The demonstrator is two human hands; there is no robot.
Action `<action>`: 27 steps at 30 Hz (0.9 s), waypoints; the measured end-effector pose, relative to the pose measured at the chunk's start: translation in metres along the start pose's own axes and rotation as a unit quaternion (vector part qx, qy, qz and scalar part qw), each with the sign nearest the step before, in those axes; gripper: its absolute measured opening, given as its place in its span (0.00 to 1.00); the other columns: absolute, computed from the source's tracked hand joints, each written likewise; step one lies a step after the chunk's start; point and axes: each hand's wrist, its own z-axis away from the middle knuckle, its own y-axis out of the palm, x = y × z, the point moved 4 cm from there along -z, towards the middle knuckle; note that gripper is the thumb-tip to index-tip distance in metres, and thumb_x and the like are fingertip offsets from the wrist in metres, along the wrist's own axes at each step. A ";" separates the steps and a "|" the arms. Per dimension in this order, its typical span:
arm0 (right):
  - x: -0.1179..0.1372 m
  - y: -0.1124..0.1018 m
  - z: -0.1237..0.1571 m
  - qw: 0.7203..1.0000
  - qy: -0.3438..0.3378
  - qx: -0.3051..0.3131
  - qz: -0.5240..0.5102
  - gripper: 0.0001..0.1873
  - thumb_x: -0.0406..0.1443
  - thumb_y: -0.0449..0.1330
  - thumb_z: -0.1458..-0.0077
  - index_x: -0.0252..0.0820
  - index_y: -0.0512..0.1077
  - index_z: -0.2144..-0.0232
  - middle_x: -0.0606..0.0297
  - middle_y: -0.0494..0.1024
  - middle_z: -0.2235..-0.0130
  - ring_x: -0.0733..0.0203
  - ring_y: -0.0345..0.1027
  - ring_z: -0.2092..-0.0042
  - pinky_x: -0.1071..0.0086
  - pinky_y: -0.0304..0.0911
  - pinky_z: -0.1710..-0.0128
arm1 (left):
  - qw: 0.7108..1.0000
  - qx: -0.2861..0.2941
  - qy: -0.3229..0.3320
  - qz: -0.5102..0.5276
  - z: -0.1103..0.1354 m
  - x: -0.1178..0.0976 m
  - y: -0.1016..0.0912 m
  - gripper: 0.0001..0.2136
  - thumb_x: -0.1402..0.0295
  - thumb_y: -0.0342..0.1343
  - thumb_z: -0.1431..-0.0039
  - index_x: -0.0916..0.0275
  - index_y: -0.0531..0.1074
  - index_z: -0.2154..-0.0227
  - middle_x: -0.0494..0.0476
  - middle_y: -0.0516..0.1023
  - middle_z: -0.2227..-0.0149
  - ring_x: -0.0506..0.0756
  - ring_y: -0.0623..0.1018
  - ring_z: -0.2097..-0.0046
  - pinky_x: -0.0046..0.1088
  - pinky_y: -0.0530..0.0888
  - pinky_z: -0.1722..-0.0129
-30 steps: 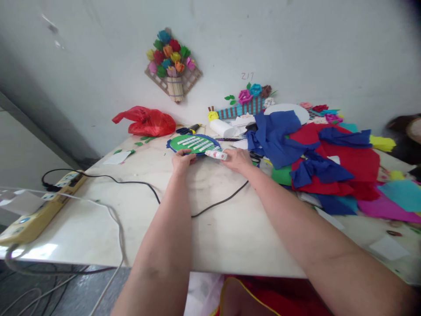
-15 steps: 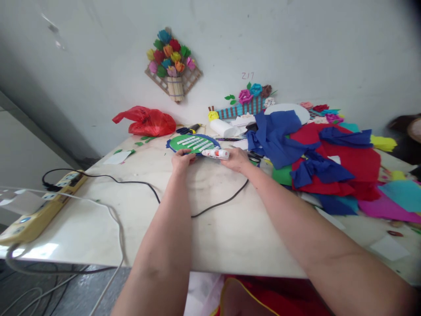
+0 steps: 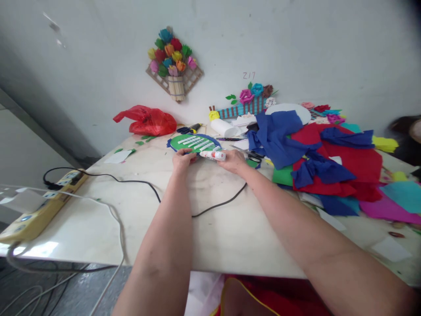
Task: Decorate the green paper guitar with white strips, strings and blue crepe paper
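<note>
Mid-frame, the right hand (image 3: 234, 161), clamped on the glue tube (image 3: 213, 155), had nudged it left over the paper disc (image 3: 194, 142); the left hand (image 3: 183, 159) pinched its edge.

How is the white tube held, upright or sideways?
Sideways: the white tube lies nearly level in the right hand, by the green disc.

Green paper disc (image 3: 194, 143) with scalloped blue border, rows of white strips glued across, flat on surface. White glue tube (image 3: 213, 155) with red band, lying sideways over disc's near edge.
</note>
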 end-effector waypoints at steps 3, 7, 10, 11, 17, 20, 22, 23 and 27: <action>0.000 0.001 -0.001 1.000 0.007 -0.002 -0.007 0.16 0.45 0.54 0.53 0.50 0.73 0.63 0.64 0.78 0.66 0.56 0.70 0.63 0.69 0.59 0.69 | 1.000 0.003 0.004 0.002 -0.001 0.001 0.000 0.15 0.74 0.63 0.71 0.67 0.70 0.74 0.51 0.71 0.82 0.51 0.74 0.78 0.28 0.72 0.73; 0.001 0.001 -0.001 1.000 0.011 0.005 -0.017 0.17 0.46 0.54 0.54 0.51 0.73 0.62 0.65 0.78 0.65 0.56 0.70 0.63 0.69 0.59 0.68 | 1.000 0.006 0.003 0.004 -0.002 0.002 0.000 0.15 0.74 0.62 0.71 0.66 0.69 0.74 0.51 0.72 0.83 0.51 0.74 0.79 0.27 0.72 0.74; 0.001 0.001 -0.001 1.000 0.016 0.006 -0.018 0.17 0.46 0.54 0.54 0.52 0.73 0.61 0.65 0.78 0.64 0.56 0.70 0.62 0.70 0.59 0.68 | 1.000 0.005 0.005 0.004 -0.001 0.000 0.001 0.12 0.74 0.60 0.69 0.66 0.69 0.75 0.51 0.71 0.84 0.52 0.74 0.79 0.26 0.72 0.75; 0.001 0.002 -0.002 1.000 0.018 0.004 -0.016 0.17 0.46 0.53 0.53 0.52 0.73 0.61 0.65 0.78 0.64 0.56 0.70 0.62 0.70 0.59 0.68 | 1.000 0.005 0.003 0.008 -0.001 -0.001 0.001 0.11 0.73 0.59 0.68 0.66 0.69 0.75 0.52 0.71 0.84 0.52 0.74 0.79 0.26 0.72 0.75; 0.002 0.005 -0.002 1.000 0.015 -0.007 0.009 0.16 0.46 0.52 0.52 0.52 0.73 0.63 0.64 0.78 0.66 0.56 0.70 0.64 0.69 0.58 0.69 | 0.999 -0.013 -0.029 0.024 0.000 -0.005 0.002 0.07 0.69 0.55 0.62 0.66 0.69 0.77 0.55 0.71 0.84 0.55 0.75 0.78 0.29 0.72 0.77; 0.004 0.006 0.000 1.000 0.009 -0.008 0.026 0.15 0.45 0.51 0.51 0.50 0.73 0.64 0.64 0.77 0.67 0.57 0.69 0.65 0.70 0.56 0.70 | 1.000 -0.014 -0.010 0.012 0.000 -0.005 0.001 0.07 0.69 0.56 0.63 0.66 0.69 0.77 0.54 0.71 0.84 0.54 0.74 0.78 0.28 0.72 0.76; 0.004 0.005 0.001 0.999 0.004 -0.009 0.035 0.15 0.44 0.50 0.50 0.49 0.73 0.65 0.63 0.77 0.67 0.57 0.69 0.65 0.70 0.56 0.70 | 1.000 -0.007 0.006 0.005 -0.001 -0.003 0.001 0.08 0.69 0.58 0.64 0.66 0.70 0.76 0.53 0.71 0.83 0.53 0.74 0.78 0.28 0.72 0.75; 0.004 0.005 0.002 0.999 0.003 -0.011 0.039 0.15 0.44 0.50 0.50 0.49 0.72 0.65 0.63 0.77 0.68 0.57 0.69 0.65 0.70 0.55 0.70 | 1.000 -0.003 0.013 0.003 -0.001 -0.002 0.001 0.10 0.69 0.59 0.65 0.66 0.70 0.76 0.53 0.71 0.83 0.53 0.74 0.78 0.28 0.72 0.74; 0.003 0.003 0.002 0.998 -0.010 -0.023 0.049 0.14 0.44 0.51 0.51 0.49 0.72 0.65 0.62 0.77 0.68 0.57 0.69 0.66 0.70 0.55 0.71 | 1.000 0.016 0.025 0.008 -0.002 0.000 0.001 0.13 0.69 0.62 0.69 0.67 0.70 0.75 0.52 0.71 0.81 0.51 0.74 0.78 0.28 0.72 0.73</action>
